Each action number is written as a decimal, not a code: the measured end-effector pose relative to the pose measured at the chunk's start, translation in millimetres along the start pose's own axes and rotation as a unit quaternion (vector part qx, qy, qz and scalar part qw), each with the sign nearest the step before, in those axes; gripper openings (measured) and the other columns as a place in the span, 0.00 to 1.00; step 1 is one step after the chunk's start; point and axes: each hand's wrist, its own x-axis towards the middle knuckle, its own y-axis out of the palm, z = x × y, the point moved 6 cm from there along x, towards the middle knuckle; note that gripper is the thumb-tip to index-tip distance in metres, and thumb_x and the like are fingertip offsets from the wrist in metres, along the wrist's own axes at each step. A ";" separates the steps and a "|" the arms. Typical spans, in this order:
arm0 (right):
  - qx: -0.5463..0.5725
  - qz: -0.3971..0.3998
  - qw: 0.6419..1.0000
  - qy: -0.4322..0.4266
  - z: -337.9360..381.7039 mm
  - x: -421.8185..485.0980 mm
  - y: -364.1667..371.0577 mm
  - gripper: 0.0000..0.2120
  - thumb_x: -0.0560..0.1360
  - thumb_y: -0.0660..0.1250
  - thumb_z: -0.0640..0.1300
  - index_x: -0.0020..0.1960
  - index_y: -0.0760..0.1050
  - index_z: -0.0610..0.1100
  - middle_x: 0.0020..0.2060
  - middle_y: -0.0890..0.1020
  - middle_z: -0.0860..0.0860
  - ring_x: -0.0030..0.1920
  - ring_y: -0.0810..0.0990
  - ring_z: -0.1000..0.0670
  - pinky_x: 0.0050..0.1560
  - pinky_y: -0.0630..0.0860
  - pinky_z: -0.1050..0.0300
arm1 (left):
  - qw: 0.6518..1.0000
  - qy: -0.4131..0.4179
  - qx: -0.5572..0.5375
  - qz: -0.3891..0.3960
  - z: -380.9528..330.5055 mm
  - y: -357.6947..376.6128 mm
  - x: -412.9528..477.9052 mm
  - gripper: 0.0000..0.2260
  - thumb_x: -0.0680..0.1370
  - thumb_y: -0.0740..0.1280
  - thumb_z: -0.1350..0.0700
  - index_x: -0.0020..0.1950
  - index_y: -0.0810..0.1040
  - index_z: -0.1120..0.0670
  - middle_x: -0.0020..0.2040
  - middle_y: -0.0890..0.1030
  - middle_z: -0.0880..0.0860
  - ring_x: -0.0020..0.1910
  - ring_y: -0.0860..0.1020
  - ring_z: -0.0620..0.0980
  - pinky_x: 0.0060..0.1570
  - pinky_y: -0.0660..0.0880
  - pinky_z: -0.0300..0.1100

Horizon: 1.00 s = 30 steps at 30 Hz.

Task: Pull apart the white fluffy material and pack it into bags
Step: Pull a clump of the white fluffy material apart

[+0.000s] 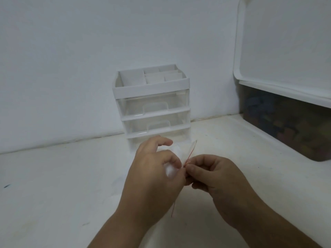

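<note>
Both hands meet at a small bag over a pale tabletop

The table [53, 185] is off-white and matte, with faint scuffs and a small blue mark [7, 185] near its left edge. It runs back to a plain white wall [71, 51], and the seam between them slants across the view. A white drawer unit [152, 104] stands against that wall at centre, with clear drawers and an open divided tray on top. At the right, a large clear storage bin [286, 126] of dark, blurred contents sits on the table, its white lid [286, 42] raised and leaning back above it.

The hands work just in front of the drawer unit, close to its lowest drawer. The widest bare stretch of table lies to their left; the bin's long wall bounds the right side.

The left hand [154, 169] has its fingers curled and pinches a tuft of white fluffy material [170, 171] between thumb and fingertips. The right hand [215, 174], fingers also curled, pinches the red-lined rim of the clear bag [179, 151], which stands up between the two hands with the tuft at its mouth. Whether any fluff is already inside cannot be told
</note>
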 end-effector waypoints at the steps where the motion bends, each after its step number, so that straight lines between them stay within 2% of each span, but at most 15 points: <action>1: -0.013 -0.004 1.000 -0.005 1.7 -1.4 0.1 0.05 0.76 0.68 0.35 0.43 0.82 0.37 0.34 0.85 0.44 0.33 0.82 0.52 0.38 0.77 0.59 | 1.000 -0.007 -0.004 -0.008 -0.9 -1.8 0.3 0.04 0.71 0.70 0.49 0.35 0.82 0.45 0.58 0.74 0.35 0.61 0.70 0.34 0.53 0.60 0.18; 6: -0.088 -0.048 0.995 0.012 0.7 -1.4 -1.1 0.07 0.72 0.69 0.34 0.37 0.81 0.39 0.29 0.83 0.47 0.29 0.80 0.54 0.34 0.76 0.59 | 0.997 -0.005 -0.009 -0.071 -6.8 -3.1 -2.9 0.05 0.67 0.68 0.53 0.30 0.78 0.46 0.51 0.77 0.35 0.55 0.76 0.37 0.49 0.67 0.26; 10: -0.166 -0.120 0.978 0.028 -8.7 2.9 -16.3 0.04 0.67 0.69 0.35 0.34 0.79 0.39 0.28 0.82 0.46 0.28 0.78 0.53 0.30 0.74 0.59 | 0.985 -0.035 -0.047 -0.165 -8.7 -20.1 -5.2 0.10 0.67 0.70 0.57 0.28 0.74 0.47 0.46 0.80 0.38 0.47 0.78 0.37 0.42 0.67 0.24; 12: -0.185 -0.140 0.972 0.033 -10.4 4.3 -24.1 0.03 0.67 0.68 0.35 0.34 0.79 0.39 0.29 0.83 0.46 0.28 0.79 0.53 0.31 0.75 0.57 | 0.979 -0.043 -0.073 -0.188 -7.0 -28.3 -3.8 0.12 0.70 0.72 0.60 0.29 0.76 0.47 0.46 0.81 0.38 0.35 0.78 0.38 0.38 0.67 0.24; 14: -0.215 -0.157 0.964 0.021 -8.8 5.3 -28.6 0.02 0.66 0.68 0.36 0.36 0.76 0.41 0.30 0.83 0.45 0.30 0.79 0.49 0.33 0.75 0.54 | 0.980 -0.044 -0.110 -0.162 -4.5 -25.6 -1.2 0.11 0.73 0.72 0.58 0.32 0.79 0.46 0.49 0.80 0.38 0.22 0.71 0.41 0.33 0.67 0.26; 15: -0.241 -0.164 0.957 0.006 -7.3 5.9 -29.5 0.04 0.66 0.68 0.36 0.37 0.73 0.43 0.31 0.82 0.45 0.31 0.79 0.47 0.33 0.76 0.53 | 0.982 -0.040 -0.121 -0.139 -3.4 -22.4 -0.5 0.10 0.75 0.71 0.56 0.35 0.81 0.46 0.50 0.80 0.37 0.20 0.70 0.41 0.31 0.66 0.27; 17: -0.296 -0.161 0.941 -0.028 -4.8 7.9 -30.3 0.08 0.68 0.66 0.34 0.36 0.70 0.45 0.31 0.80 0.46 0.34 0.80 0.45 0.36 0.80 0.48 | 0.986 -0.034 -0.137 -0.087 0.4 -17.1 1.2 0.06 0.76 0.67 0.54 0.43 0.83 0.44 0.54 0.79 0.35 0.26 0.73 0.38 0.32 0.67 0.26; 19: -0.338 -0.135 0.931 -0.037 -5.8 9.8 -29.0 0.12 0.70 0.66 0.33 0.35 0.71 0.48 0.31 0.79 0.47 0.35 0.81 0.45 0.40 0.81 0.43 | 0.990 -0.033 -0.140 -0.005 10.7 -14.1 4.3 0.17 0.70 0.63 0.53 0.56 0.81 0.42 0.59 0.77 0.33 0.47 0.78 0.33 0.45 0.68 0.24; 21: -0.341 -0.109 0.933 -0.028 -9.4 12.0 -29.9 0.12 0.72 0.66 0.33 0.37 0.76 0.50 0.31 0.81 0.49 0.35 0.82 0.47 0.41 0.82 0.46 | 0.990 -0.015 -0.074 0.118 22.7 -5.4 3.7 0.32 0.64 0.63 0.47 0.70 0.71 0.39 0.68 0.69 0.29 0.69 0.66 0.32 0.63 0.61 0.25; 22: -0.323 -0.097 0.941 -0.020 -11.1 12.6 -30.2 0.12 0.73 0.66 0.35 0.40 0.79 0.51 0.32 0.83 0.50 0.34 0.82 0.49 0.39 0.82 0.51 | 0.985 -0.005 -0.013 0.175 30.0 2.1 2.1 0.38 0.63 0.63 0.44 0.74 0.64 0.38 0.71 0.62 0.28 0.74 0.58 0.32 0.70 0.55 0.27; 23: -0.295 -0.084 0.952 -0.012 -13.1 12.8 -30.5 0.11 0.74 0.67 0.37 0.43 0.82 0.52 0.32 0.83 0.51 0.32 0.82 0.52 0.36 0.81 0.56 | 0.977 0.004 0.054 0.207 38.1 9.3 0.4 0.41 0.63 0.63 0.43 0.77 0.58 0.38 0.72 0.56 0.28 0.76 0.52 0.33 0.74 0.49 0.31; 24: -0.262 -0.072 0.962 -0.005 -14.9 13.1 -30.1 0.09 0.75 0.68 0.39 0.43 0.84 0.51 0.31 0.83 0.53 0.30 0.80 0.55 0.33 0.77 0.61 | 0.972 0.017 0.108 0.207 44.6 15.3 0.0 0.43 0.63 0.64 0.42 0.78 0.56 0.39 0.74 0.55 0.30 0.77 0.51 0.36 0.75 0.47 0.34; 25: -0.234 -0.061 0.970 0.003 -15.4 12.8 -28.8 0.07 0.76 0.70 0.43 0.41 0.85 0.49 0.29 0.82 0.55 0.27 0.77 0.58 0.31 0.73 0.66 | 0.971 0.038 0.146 0.183 47.8 19.3 0.8 0.43 0.63 0.66 0.41 0.78 0.58 0.41 0.75 0.59 0.35 0.77 0.55 0.39 0.76 0.51 0.37; 27: -0.201 -0.038 0.979 0.011 -15.7 12.7 -26.4 0.13 0.77 0.70 0.49 0.36 0.84 0.46 0.24 0.78 0.56 0.24 0.72 0.61 0.28 0.67 0.71 | 0.974 0.054 0.175 0.134 50.1 23.5 2.0 0.41 0.62 0.71 0.40 0.75 0.67 0.44 0.73 0.70 0.43 0.72 0.68 0.46 0.71 0.63 0.41; 30: -0.188 -0.016 0.982 0.014 -15.3 13.7 -23.9 0.12 0.75 0.71 0.52 0.36 0.83 0.48 0.25 0.78 0.54 0.25 0.73 0.61 0.28 0.67 0.72 | 0.978 0.042 0.179 0.103 48.0 25.3 4.6 0.41 0.56 0.71 0.36 0.69 0.71 0.41 0.67 0.75 0.41 0.64 0.74 0.48 0.61 0.73 0.47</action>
